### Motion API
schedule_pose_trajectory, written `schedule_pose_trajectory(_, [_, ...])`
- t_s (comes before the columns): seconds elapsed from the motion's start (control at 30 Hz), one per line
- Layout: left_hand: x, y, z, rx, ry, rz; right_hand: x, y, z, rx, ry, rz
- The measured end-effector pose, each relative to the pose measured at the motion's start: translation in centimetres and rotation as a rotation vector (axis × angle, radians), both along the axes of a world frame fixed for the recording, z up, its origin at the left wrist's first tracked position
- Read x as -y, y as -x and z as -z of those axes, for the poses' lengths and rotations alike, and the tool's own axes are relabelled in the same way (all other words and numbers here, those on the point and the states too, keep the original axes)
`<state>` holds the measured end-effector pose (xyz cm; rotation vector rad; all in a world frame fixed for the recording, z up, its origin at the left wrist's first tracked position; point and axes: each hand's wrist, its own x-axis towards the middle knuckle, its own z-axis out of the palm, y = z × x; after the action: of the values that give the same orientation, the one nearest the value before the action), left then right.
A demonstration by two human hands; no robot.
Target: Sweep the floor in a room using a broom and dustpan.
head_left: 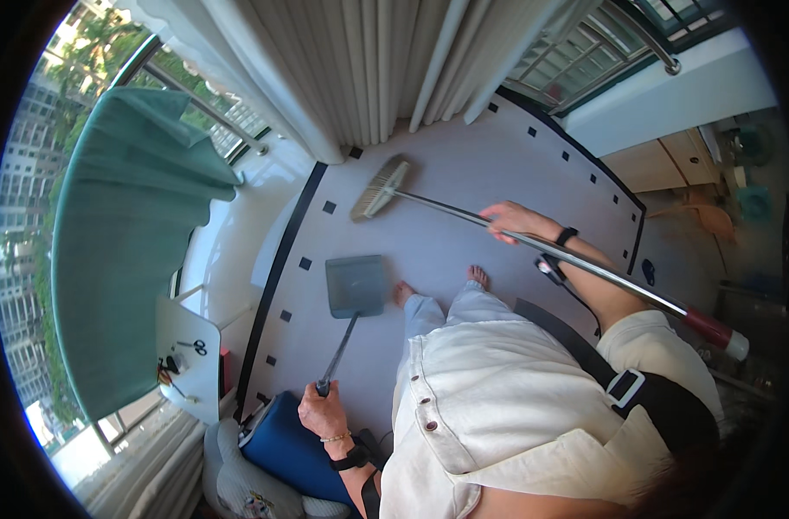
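Observation:
My left hand [323,413] is closed round the grip of a long-handled dustpan [356,287], whose grey pan rests on the floor left of my feet. A broom [380,189] with a pale, wide bristle head touches the floor near the curtain, ahead of the pan and apart from it. Its metal pole slants back past my right forearm to a dark red grip with a white end. My right hand [520,222] holds that pole partway along; some of its fingers are hidden behind the pole.
Long pale curtains [368,78] hang down to the floor ahead. On the left are a green cloth [131,233] over a railing and a white stand [191,346] with scissors. A blue case [291,445] stands by my left arm. Wooden cabinets [658,164] are at right.

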<state>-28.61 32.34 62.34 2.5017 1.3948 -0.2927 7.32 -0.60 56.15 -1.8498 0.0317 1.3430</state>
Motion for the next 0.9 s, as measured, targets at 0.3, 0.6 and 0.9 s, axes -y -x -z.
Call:
schedule_pose_trajectory(0.3, [-0.4, -5.5, 0.7, 0.034, 0.035, 0.155, 8.6, 3.8, -6.5, 0.011, 0.052, 0.150])
schedule_pose_trajectory(0.6, [5.7, -11.3, -1.5, 0.006, -0.013, 0.272, 4.6, -7.1, 3.0, 0.101, -0.183, 0.190])
schedule_pose_trajectory(0.9, [11.6, -14.9, -2.6, 0.000, -0.036, 0.298, 20.6, -3.1, 2.9, 0.065, 0.026, 0.127])
